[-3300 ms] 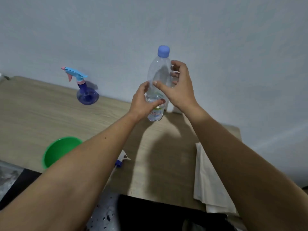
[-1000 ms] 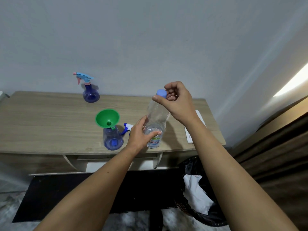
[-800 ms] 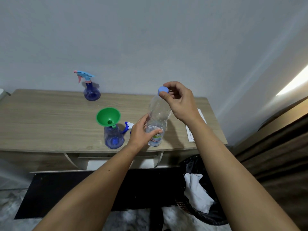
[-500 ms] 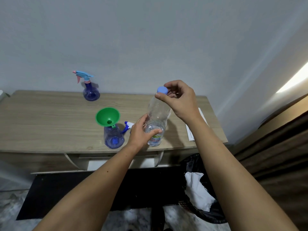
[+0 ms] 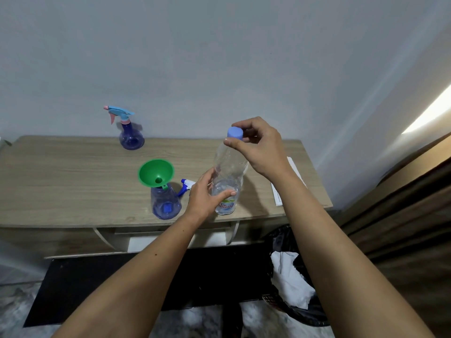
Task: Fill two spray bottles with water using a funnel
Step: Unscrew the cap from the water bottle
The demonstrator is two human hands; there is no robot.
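Head view: left hand (image 5: 203,198) gripping water bottle (image 5: 228,181) upright on worktop (image 5: 73,181); right hand (image 5: 260,147) fingers (image 5: 230,142) pinching blue cap (image 5: 235,132); green funnel (image 5: 156,172) seated in spray bottle (image 5: 166,203).

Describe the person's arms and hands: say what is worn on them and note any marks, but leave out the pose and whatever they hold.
Both arms are bare from the bottom edge of the frame to the fingers: no sleeves show. The left hand and the right hand wear no gloves, and no watch, bracelet or ring is visible. The left forearm has a few small dark moles. The fingernails look short and unpainted.
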